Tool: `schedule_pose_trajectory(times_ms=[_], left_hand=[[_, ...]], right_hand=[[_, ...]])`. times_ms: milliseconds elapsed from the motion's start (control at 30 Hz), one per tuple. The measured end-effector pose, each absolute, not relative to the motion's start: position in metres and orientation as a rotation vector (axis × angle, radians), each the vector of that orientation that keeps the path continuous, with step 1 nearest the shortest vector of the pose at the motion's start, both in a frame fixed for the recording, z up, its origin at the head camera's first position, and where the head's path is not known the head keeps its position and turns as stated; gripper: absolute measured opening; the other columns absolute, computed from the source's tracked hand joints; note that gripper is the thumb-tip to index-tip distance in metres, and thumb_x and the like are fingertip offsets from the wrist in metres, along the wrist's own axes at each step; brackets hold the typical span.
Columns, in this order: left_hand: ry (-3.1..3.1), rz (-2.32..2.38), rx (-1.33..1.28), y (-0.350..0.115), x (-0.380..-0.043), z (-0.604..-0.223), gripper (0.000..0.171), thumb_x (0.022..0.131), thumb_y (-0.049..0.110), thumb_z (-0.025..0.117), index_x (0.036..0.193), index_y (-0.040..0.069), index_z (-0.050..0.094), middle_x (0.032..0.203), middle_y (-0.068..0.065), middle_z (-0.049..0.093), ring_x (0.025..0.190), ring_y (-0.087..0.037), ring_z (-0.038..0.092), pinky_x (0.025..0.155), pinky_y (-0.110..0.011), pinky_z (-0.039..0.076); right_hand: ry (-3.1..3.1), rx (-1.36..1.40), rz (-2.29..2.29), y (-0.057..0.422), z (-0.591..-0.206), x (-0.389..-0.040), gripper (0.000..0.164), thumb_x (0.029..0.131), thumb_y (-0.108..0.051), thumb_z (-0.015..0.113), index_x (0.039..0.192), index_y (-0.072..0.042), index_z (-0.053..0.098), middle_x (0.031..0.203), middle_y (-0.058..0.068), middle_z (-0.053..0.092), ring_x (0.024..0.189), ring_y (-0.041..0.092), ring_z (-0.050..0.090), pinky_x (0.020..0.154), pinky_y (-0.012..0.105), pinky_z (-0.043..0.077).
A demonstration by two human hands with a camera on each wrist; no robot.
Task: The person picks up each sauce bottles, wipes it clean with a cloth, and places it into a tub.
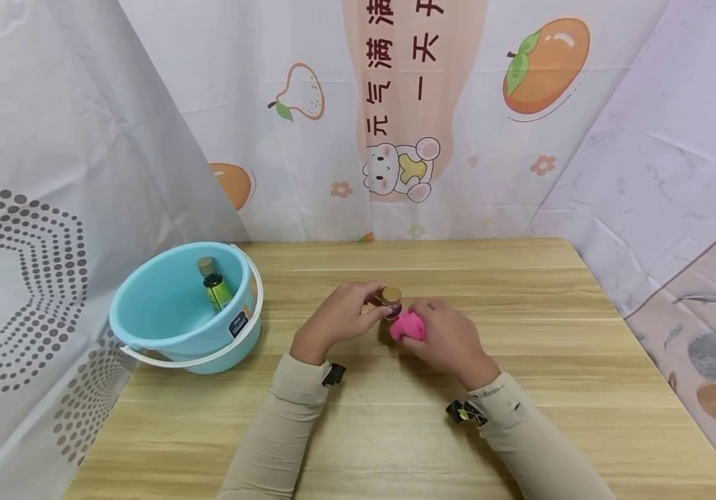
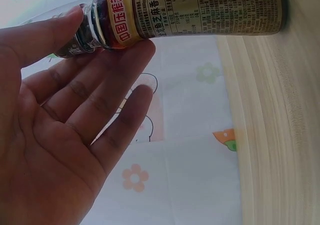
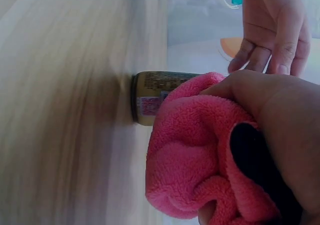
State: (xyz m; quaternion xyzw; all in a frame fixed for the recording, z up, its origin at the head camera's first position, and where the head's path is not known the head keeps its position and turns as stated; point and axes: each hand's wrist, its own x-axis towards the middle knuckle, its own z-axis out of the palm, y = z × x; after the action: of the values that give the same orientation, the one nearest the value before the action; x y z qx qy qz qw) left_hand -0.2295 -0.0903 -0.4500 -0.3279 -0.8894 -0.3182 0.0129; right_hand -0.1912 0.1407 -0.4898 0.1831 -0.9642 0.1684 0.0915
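A sesame oil bottle point(image 1: 392, 298) with a gold cap and a printed label stands upright on the wooden table. My left hand point(image 1: 344, 312) pinches its neck between thumb and fingertips, as the left wrist view shows close up, with the lower fingers spread. In my right hand point(image 1: 450, 339) is a bunched pink towel point(image 1: 409, 325), gripped against the side of the bottle. The right wrist view has the towel point(image 3: 182, 145) covering part of the bottle's label point(image 3: 150, 102), while the bottle's base meets the tabletop.
A light blue bucket point(image 1: 220, 351) with a white handle point(image 1: 173, 362) stands at the table's left side. Inside it leans another bottle point(image 1: 215, 285) with a green-yellow label. A printed curtain point(image 1: 307, 173) hangs behind the table's back edge.
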Motion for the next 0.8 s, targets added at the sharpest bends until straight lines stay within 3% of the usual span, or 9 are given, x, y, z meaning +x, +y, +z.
schedule_pose_trajectory(times_ms=[133,567,800], left_hand=[[-2.776,-0.998,-1.011,-0.09,-0.229,-0.449,0.03,0.101,0.03,0.069,0.126,0.014,0.067,0.111,0.004,0.077,0.105,-0.011,0.072,0.097,-0.035,0.058],[-2.819,-1.068,-0.955,-0.089,-0.226,-0.448,0.032,0.101,0.032,0.07,0.125,0.013,0.064,0.114,0.001,0.075,0.106,-0.016,0.073,0.094,-0.04,0.06],[-2.817,-1.049,-0.966,-0.089,-0.227,-0.45,0.037,0.102,0.031,0.068,0.132,0.011,0.063,0.117,-0.001,0.075,0.105,-0.017,0.074,0.093,-0.04,0.061]], right_hand=[[-2.899,0.536,0.473,0.141,-0.496,-0.193,0.049,0.082,-0.06,0.08,0.109,-0.021,0.067,0.087,0.001,0.059,0.059,0.017,0.051,0.046,0.029,0.039],[-2.991,0.526,0.403,0.138,-0.503,-0.193,0.049,0.083,-0.06,0.078,0.11,-0.021,0.068,0.089,0.001,0.062,0.06,0.017,0.052,0.047,0.032,0.04],[-2.976,0.534,0.399,0.138,-0.503,-0.193,0.048,0.082,-0.06,0.078,0.11,-0.021,0.068,0.089,0.001,0.062,0.059,0.016,0.051,0.047,0.031,0.04]])
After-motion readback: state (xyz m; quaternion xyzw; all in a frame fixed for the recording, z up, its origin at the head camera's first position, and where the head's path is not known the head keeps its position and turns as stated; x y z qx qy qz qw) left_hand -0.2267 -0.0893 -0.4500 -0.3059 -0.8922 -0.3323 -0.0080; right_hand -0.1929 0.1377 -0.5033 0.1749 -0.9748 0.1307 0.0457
